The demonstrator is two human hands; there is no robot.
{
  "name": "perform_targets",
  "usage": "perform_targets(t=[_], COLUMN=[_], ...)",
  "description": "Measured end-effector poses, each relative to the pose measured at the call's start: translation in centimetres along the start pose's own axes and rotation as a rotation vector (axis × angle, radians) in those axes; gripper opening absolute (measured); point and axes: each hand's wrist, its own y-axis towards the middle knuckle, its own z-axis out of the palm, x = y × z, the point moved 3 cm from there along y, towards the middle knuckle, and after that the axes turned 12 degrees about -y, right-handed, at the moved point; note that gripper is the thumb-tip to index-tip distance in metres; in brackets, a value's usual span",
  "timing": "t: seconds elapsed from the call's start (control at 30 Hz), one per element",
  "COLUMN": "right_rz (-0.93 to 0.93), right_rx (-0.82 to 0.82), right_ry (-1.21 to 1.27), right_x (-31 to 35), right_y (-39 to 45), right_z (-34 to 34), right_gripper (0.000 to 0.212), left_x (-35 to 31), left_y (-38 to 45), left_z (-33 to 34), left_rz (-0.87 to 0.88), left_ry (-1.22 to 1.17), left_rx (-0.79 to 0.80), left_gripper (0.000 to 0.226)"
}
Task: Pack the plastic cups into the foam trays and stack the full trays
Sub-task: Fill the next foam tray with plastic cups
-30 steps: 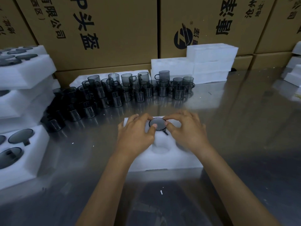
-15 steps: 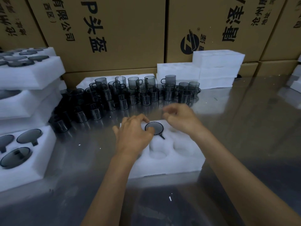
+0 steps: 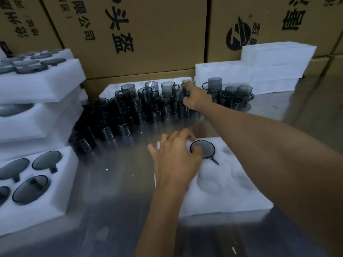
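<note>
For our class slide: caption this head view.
Left hand steadies the foam tray; right hand reaches among loose cups.

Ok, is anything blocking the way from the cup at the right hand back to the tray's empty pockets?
Nothing visible does. Bare table lies between the right hand at the cups and the tray. The left hand covers only the tray's left part; the right pockets are open.

We see tall cardboard cartons (image 3: 148, 34) printed with black characters and a round logo (image 3: 239, 37), walling a reflective steel worktop (image 3: 115, 182).
</note>
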Motion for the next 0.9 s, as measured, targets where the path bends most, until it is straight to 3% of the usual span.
perform_targets(t=[0.07,0.23,0.43,0.67,0.8,0.9], right_rz=[-0.05,-0.098,-0.14,-0.171,-0.187,-0.25], right_rx=[-0.072,-0.146,-0.175,-0.087,-0.158,-0.247], right_ry=[-0.069,-0.076,0.301,0.609,0.681,0.628], right_x=[0.1,0.3,-1.8,-6.5,-8.0,-8.0], right_y=[0.8,0.9,-3.1,-14.5,-20.8,-23.5], right_z=[0.2,0.2,-2.7,-4.7,-4.5,-4.6], right_gripper=[0.035,0.026,0.024,0.032,0.031,0.032], left_x=[0.0,-0.1,0.0,-0.5,-1.2,-2.6], left_y=[0.0,-0.1,-0.1,-0.5,-0.9,-1.9], left_z=[0.0,-0.1,-0.5,-0.8,-1.1,-1.3], left_rz=[0.004,-0.004,-0.024,-0.028,0.058,0.112], left_ry=[0.004,0.015,0.017,-0.008,-0.2,-0.453], left_rx=[-0.008,0.009,0.022,-0.035,0.02,0.131], left_gripper=[0.011,0.012,0.013,0.02,0.026,0.056])
